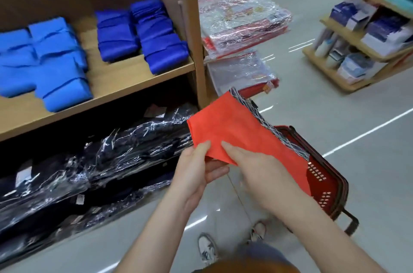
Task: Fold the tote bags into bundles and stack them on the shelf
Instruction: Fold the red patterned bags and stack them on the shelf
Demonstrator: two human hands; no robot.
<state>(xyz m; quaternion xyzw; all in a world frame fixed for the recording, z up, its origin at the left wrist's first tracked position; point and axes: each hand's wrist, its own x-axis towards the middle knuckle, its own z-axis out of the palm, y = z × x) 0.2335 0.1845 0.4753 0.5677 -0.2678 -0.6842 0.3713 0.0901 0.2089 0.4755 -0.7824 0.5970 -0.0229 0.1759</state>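
Red tote bag (pixel 234 129): you hold it in the air at its near edge, above the red basket (pixel 324 180) on the floor and below and to the right of the shelf (pixel 134 84).

Left grip (pixel 196 172): thumb on top of the cloth, fingers curled beneath, pinching the near corner. Right grip (pixel 257 174): just beside it, thumb on the cloth. Its fingers run under the fabric out of sight, so a pinch is probable but not confirmed.

Judgement: both grips sit close together on one edge so the cloth hangs flat and a fold line can be set. The bag is not yet a bundle.

The shelf already carries light blue bundles (pixel 44 64) and dark blue bundles (pixel 143 33) in stacks, with bare board between and in front of them.

Unclear: a grey-streaked layer (pixel 252 111) along the bag's far edge may be print or a second bag. The basket's contents are hidden by the cloth. The dark plastic-wrapped goods (pixel 89 161) below are blurred.
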